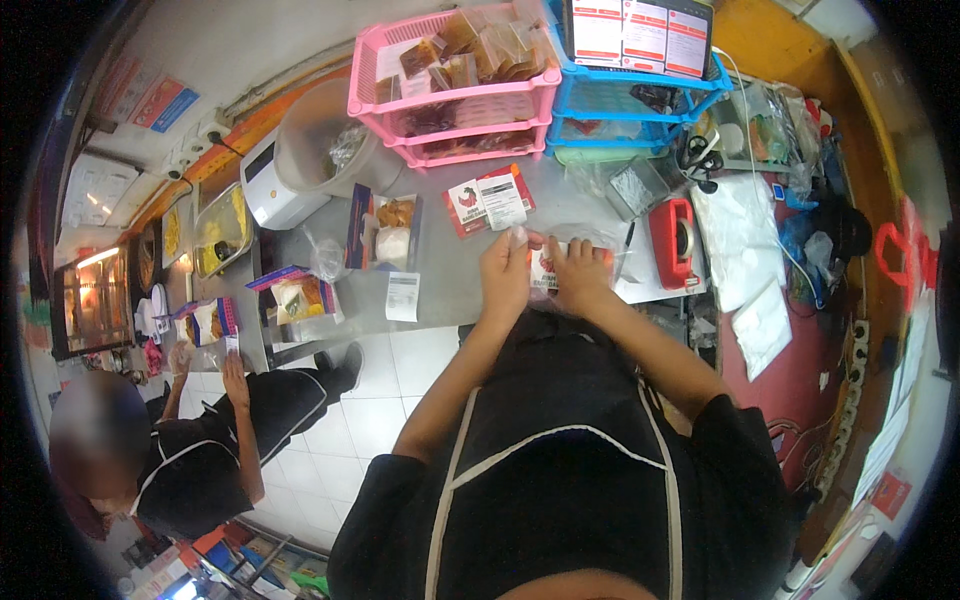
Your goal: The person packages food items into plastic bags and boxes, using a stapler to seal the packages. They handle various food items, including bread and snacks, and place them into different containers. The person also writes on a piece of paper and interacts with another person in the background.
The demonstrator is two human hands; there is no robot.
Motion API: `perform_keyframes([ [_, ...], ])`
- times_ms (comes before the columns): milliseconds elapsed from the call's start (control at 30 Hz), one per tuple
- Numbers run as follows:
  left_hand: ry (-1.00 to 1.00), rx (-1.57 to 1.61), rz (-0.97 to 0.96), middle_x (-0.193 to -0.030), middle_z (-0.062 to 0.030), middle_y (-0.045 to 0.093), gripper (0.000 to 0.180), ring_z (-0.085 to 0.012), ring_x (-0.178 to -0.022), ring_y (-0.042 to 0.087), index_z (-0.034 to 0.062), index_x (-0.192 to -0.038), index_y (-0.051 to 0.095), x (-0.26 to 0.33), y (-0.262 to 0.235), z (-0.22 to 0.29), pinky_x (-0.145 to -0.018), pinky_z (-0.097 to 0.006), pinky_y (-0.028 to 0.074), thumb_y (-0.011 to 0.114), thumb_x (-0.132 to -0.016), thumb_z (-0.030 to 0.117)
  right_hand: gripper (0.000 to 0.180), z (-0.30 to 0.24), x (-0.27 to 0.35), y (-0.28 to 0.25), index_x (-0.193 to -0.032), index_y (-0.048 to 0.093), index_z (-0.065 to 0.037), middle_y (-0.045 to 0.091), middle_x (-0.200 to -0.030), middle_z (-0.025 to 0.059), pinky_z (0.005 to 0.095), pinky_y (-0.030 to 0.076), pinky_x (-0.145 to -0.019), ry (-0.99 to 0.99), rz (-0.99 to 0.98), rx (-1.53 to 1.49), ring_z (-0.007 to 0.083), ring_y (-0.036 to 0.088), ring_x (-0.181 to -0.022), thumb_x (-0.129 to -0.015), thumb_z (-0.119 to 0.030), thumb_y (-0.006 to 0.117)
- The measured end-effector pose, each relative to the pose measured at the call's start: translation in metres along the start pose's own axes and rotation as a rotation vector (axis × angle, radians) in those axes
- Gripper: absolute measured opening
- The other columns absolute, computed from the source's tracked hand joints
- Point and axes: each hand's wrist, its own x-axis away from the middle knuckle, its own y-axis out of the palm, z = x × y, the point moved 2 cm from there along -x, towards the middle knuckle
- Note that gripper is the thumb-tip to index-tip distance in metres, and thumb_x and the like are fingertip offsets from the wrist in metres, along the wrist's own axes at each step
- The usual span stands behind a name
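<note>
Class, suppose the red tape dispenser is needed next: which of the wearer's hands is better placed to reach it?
Probably the right hand: it rests on the right of the packet, nearer the red tape dispenser. The left hand, at the packet's left, is farther and would likely reach across.

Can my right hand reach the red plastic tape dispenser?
Probably: only white paper, clear plastic and a slim black pen separate the dispenser and right hand, which touches a red-white package.

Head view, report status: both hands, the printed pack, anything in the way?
Left hand and right hand on printed pack. Pack at table's near edge. Red pack with paper slip beyond, not blocking.
</note>
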Motion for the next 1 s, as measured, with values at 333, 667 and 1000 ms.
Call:
perform_keyframes([
  [333,0.056,0.100,0.240,-0.114,-0.0155,0.068,0.029,-0.0219,-0.112,0.058,0.0013,-0.096,0.058,-0.002,-0.082,-0.031,-0.101,-0.036,0.042,0.043,-0.106,0.024,0.100,0.007,-0.001,-0.022,-0.150,0.029,-0.001,0.059,-0.128,0.0297,0.0405,0.045,-0.105,-0.070,-0.331,-0.478,0.0366,0.061,-0.120,-0.078,-0.052,0.076],
  [667,0.222,-0.034,-0.090,-0.125,-0.0151,0.065,0.022,-0.0230,-0.116,0.059,-0.0009,-0.098,0.060,0.017,-0.036,0.042,-0.103,-0.037,0.042,0.043,-0.102,0.012,0.114,-0.005,-0.003,0.014,-0.149,0.027,0.001,0.051,-0.130,0.0310,0.0551,0.045,-0.097,-0.154,-0.024,0.020,0.0475,0.053,-0.120,-0.075,-0.077,0.065],
  [1000,0.072,-0.035,-0.221,-0.124,-0.0126,0.065,0.022,-0.0120,-0.067,0.061,0.0001,-0.110,0.062,0.028,-0.036,0.061,-0.058,-0.026,0.050,0.045,-0.098,0.006,0.117,-0.011,-0.030,0.038,-0.150,0.031,0.001,0.054,-0.129,0.0259,0.0543,0.045,-0.099,-0.070,-0.121,0.040,0.0407,0.053,-0.124,-0.070,-0.076,0.068],
])
